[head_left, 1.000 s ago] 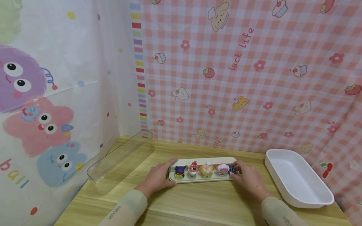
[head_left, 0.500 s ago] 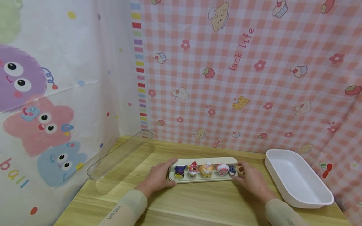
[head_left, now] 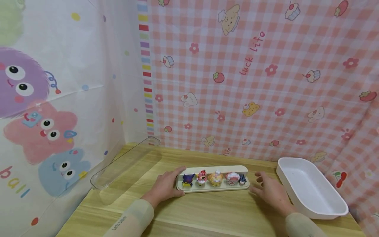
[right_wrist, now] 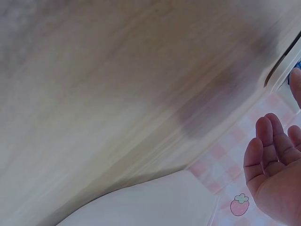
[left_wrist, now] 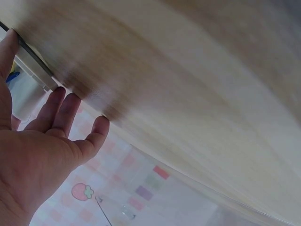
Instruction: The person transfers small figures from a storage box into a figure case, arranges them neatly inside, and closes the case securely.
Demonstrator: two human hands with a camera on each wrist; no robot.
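Observation:
A cream display tray with a raised back ledge holds a row of several small toy figures. From left to right stand a dark purple one, a red and pink one, an orange one with a white hat, a pink and white one and a small dark blue one. My left hand grips the tray's left end, thumb at the front and fingers behind. Apart from the right end, my right hand hovers with loosely bent fingers, holding nothing.
On the left of the wooden table lies a long clear plastic cover. A white basin stands at the right, close beside my right hand. Patterned cloths hang behind and to the left.
My right hand has let go of the small dark blue figure at the tray's right end and drawn back to the right. The left hand has stayed in place.

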